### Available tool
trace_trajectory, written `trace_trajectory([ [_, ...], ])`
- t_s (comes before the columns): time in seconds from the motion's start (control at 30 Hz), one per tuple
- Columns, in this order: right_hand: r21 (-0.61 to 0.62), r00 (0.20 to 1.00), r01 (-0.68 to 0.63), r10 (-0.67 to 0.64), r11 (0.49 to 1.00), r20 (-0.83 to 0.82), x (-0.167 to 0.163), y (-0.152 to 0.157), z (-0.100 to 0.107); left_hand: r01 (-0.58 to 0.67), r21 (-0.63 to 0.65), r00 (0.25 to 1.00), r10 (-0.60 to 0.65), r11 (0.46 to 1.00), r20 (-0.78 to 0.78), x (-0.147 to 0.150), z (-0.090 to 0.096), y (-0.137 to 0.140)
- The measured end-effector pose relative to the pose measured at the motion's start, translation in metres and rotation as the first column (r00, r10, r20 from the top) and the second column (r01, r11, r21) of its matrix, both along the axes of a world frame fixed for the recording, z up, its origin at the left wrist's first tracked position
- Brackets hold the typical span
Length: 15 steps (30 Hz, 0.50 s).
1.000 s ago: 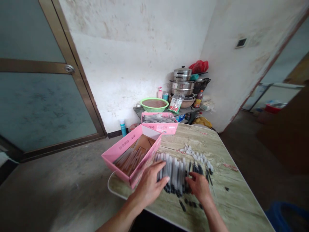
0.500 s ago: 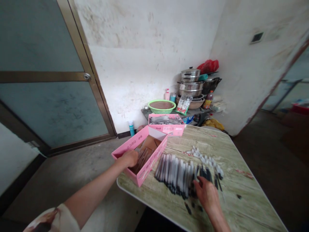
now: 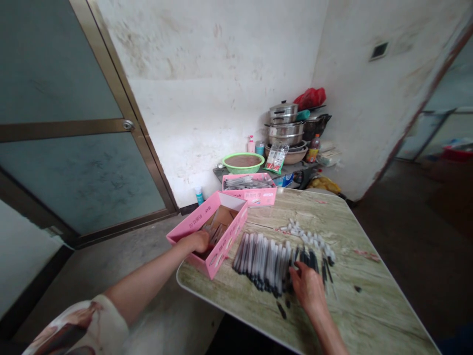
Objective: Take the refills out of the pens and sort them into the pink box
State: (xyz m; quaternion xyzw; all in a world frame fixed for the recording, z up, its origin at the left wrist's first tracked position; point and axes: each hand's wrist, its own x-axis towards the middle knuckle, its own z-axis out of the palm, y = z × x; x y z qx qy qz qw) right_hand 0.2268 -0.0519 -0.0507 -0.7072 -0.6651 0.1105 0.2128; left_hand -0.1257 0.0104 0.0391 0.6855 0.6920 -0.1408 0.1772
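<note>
My left hand [image 3: 199,242] reaches over the near wall into a pink cardboard box [image 3: 226,253], beside thin clear pen barrels [image 3: 218,231] lying inside. Its fingertips are hidden down in the box. On the table, a row of pens [image 3: 264,261] with clear barrels and dark ends lies side by side. At the row's right end is my right hand [image 3: 307,285], thumb and forefinger bent together in a pinch; blur hides what is between them. Just beyond it lie black pen caps [image 3: 308,257] and a scatter of small whitish pieces [image 3: 308,236].
A second pink box [image 3: 258,197] full of pens stands behind the first. A green basin [image 3: 244,170], stacked pots [image 3: 284,130] and a bottle [image 3: 313,149] sit on a low stand by the wall. Loose dark pieces [image 3: 281,310] lie near the table's [image 3: 354,315] front edge.
The view has shifted slightly, so most things sit a little further left. My left hand stays in the box and my right hand stays at the row's right end.
</note>
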Motion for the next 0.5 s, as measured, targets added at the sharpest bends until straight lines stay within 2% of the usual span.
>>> trace_trajectory([
  [0.23,0.012,1.000,0.011,-0.011,1.000,-0.003,0.001,0.002,-0.005,-0.011,-0.106,0.998,0.005,0.994,-0.062,0.006,0.008,0.012],
  [0.5,0.021,1.000,0.012,-0.012,1.000,-0.006,0.001,0.002,-0.006,-0.053,-0.089,0.997,0.048,0.995,-0.056,0.008,0.005,0.016],
])
